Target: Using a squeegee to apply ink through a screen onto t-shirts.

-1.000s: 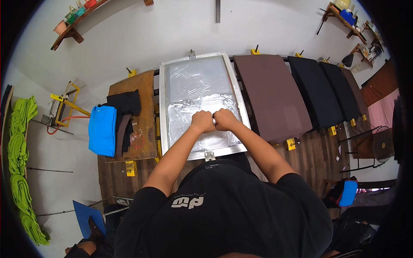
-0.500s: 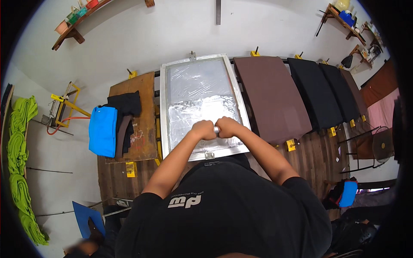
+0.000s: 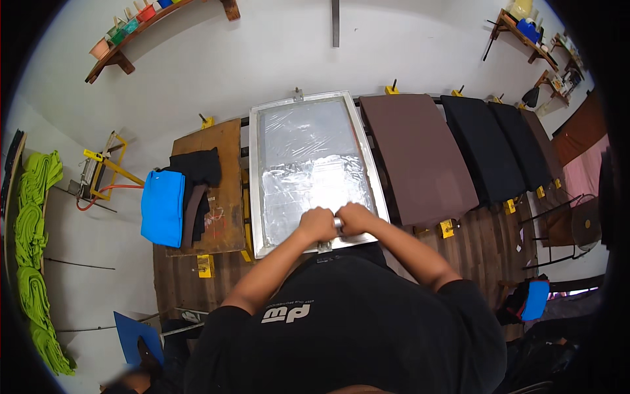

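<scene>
A silk-screen frame (image 3: 254,171) with pale metal edges lies in front of me, its mesh covered by wrinkled, shiny clear film. Both of my hands are closed side by side over its near end. My left hand (image 3: 317,224) and my right hand (image 3: 355,218) grip a squeegee (image 3: 338,223), of which only a bit of silver handle shows between the fists. Its blade is hidden under my hands. A metal clip (image 3: 325,247) sits at the frame's near edge, just below my left hand.
To the left, a wooden board (image 3: 226,177) carries a folded blue cloth (image 3: 162,207) and dark cloths. Boards covered in brown cloth (image 3: 420,157) and black cloth (image 3: 485,148) stand to the right. Green cloth bundles (image 3: 29,230) lie far left. A blurred person (image 3: 131,377) is at lower left.
Both hands have drawn the squeegee toward me, to the near end of the screen. My view has tipped slightly, so the whole scene sits a little lower.
</scene>
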{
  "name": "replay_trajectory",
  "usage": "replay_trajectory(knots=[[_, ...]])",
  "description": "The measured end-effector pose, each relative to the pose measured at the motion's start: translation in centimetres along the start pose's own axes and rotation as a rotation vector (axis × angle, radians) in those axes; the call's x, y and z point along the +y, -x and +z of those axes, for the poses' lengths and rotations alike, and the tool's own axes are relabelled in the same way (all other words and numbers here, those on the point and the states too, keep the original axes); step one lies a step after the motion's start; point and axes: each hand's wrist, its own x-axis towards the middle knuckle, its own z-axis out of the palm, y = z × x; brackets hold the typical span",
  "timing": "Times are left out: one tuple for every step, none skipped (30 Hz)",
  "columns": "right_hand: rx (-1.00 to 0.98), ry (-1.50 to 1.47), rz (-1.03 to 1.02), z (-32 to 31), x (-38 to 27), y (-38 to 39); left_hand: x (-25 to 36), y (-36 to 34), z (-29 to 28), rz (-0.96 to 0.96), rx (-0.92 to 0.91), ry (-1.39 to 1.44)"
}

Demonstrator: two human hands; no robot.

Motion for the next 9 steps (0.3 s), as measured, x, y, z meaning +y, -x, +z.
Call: replay_trajectory(knots=[[-0.015,0.015,-0.005,-1.2,0.3,-1.4,-0.7,-1.0,-0.4,-0.015,0.016,0.006],[0.035,0.063,0.017,-2.1,0.2,-2.5,-1.6,-2.3,-0.4,-0.034,0.102,-0.007],[0.188,0.071,-0.019,-2.1,1.2,-3.8,-2.3,-3.8,-0.7,0.013,0.176,-0.005],[0.245,0.109,-0.024,-2.3,1.5,-5.3,-3.3,-5.0,-0.7,0.036,0.305,0.000],[0.296,0.118,-0.029,-2.3,1.7,-6.7,-4.3,-6.0,-0.8,0.029,0.333,-0.031],[0.284,0.106,-0.019,-2.6,1.5,-7.0,-4.2,-6.8,-1.5,0.000,0.256,-0.054],[0.271,0.093,-0.011,-2.7,1.1,-7.1,-4.1,-7.0,-1.7,-0.030,0.180,-0.076],[0.253,0.101,-0.016,-2.6,0.9,-6.9,-4.1,-6.7,-1.6,-0.023,0.138,-0.092],[0.211,0.169,0.013,-1.8,1.5,-7.4,-3.5,-6.4,-2.2,-0.006,0.097,-0.114]])
